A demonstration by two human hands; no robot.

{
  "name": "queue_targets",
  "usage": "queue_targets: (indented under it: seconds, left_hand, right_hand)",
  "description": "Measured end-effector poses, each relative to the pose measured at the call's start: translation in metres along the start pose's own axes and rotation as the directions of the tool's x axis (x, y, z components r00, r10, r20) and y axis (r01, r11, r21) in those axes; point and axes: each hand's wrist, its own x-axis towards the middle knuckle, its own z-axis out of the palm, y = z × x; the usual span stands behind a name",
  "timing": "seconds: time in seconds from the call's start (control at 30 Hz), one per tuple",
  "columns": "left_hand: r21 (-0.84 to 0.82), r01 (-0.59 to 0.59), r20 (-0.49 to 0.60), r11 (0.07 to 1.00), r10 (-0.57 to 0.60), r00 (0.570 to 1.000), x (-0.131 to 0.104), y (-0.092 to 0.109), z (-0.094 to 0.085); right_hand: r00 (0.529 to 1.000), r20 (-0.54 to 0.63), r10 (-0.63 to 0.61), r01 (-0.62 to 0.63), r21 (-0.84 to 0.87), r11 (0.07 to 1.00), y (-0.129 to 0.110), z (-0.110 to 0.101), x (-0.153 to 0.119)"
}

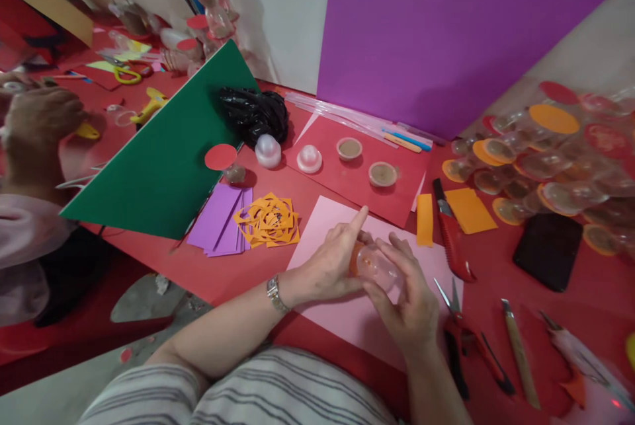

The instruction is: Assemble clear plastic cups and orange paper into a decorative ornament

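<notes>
Currently, your left hand (335, 263) and right hand (411, 296) grasp the clear plastic piece (378, 270) between them, over the pink sheet (342, 322), its orange end (355, 260) toward your left palm. Open scissors (459, 327) lie near on the right; cut orange paper (272, 219) sits farther left.

Past the hands (330, 263), bare pink paper (320, 220) and a strip of open bench (243, 273) on the left give room to pass, while the raised green board (163, 160) walls off the far left, scissors (461, 327) and a red cutter (454, 240) crowd the right, and two filled cups (382, 174) stand ahead.
</notes>
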Motion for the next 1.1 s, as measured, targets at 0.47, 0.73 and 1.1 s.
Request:
queue_targets:
  seconds: [0.47,0.73,1.1]
  left_hand:
    - [0.060,-0.003,0.068,0.998,-0.001,0.998,0.0019,0.0038,-0.0014]
    - [0.049,-0.002,0.023,0.999,0.001,1.000,0.0008,0.0012,0.0037]
    - [0.090,0.008,0.058,0.996,-0.013,0.998,0.0017,0.0046,-0.0032]
  right_hand:
    - [0.997,0.051,0.055,-0.053,-0.030,0.998,0.0002,0.0018,0.0017]
    - [0.999,0.041,0.027,-0.026,-0.025,0.999,0.0001,0.0033,-0.0002]
    - [1.000,-0.008,0.026,-0.026,-0.010,1.000,0.0000,0.0006,0.0026]
